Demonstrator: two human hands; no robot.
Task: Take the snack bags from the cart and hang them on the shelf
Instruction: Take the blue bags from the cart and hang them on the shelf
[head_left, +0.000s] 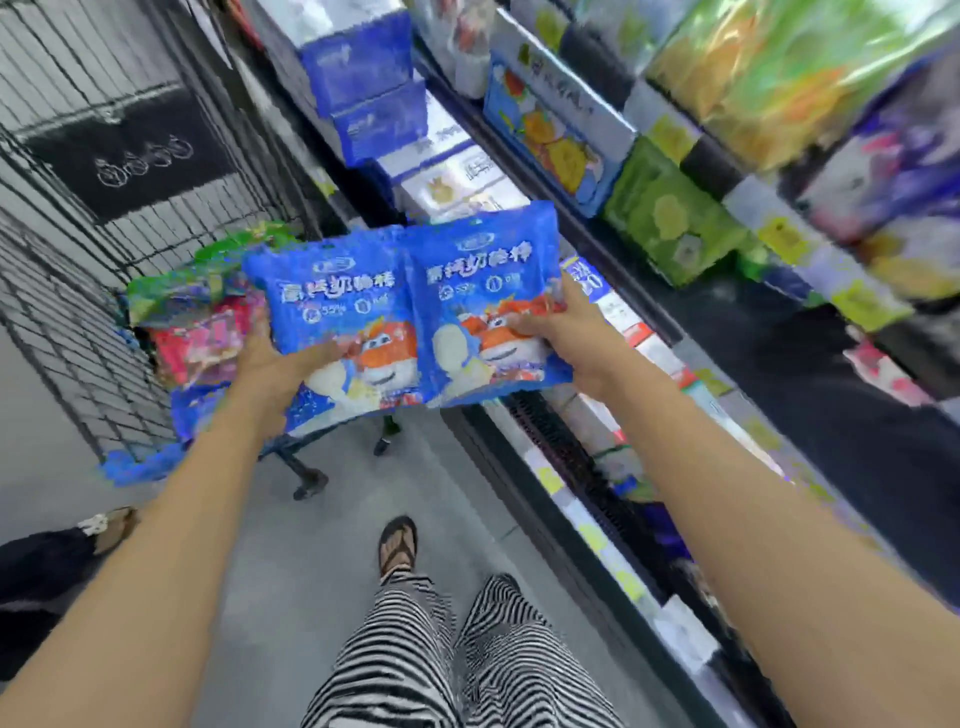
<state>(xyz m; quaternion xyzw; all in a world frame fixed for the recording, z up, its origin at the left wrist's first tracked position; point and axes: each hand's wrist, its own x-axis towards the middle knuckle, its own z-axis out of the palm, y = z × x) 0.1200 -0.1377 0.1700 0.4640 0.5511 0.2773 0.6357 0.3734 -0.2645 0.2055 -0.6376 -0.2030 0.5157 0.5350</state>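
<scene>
Two blue snack bags with an orange cartoon plane are held side by side in front of me. My left hand (275, 358) grips the left blue bag (332, 296) at its lower left corner. My right hand (566, 332) grips the right blue bag (483, 280) at its right edge. Both bags are above the near end of the wire cart (78, 332), which holds more green, pink and blue snack bags (202, 317). The shelf (649, 291) with hanging and stacked goods runs along the right.
Blue boxes (363, 78) are stacked on the shelf's far end. Green and yellow packs (670, 213) fill the upper rows. Grey floor (332, 551) lies between cart and shelf, with my striped trousers and sandal (397, 545). Another person's foot (111, 525) is at the left.
</scene>
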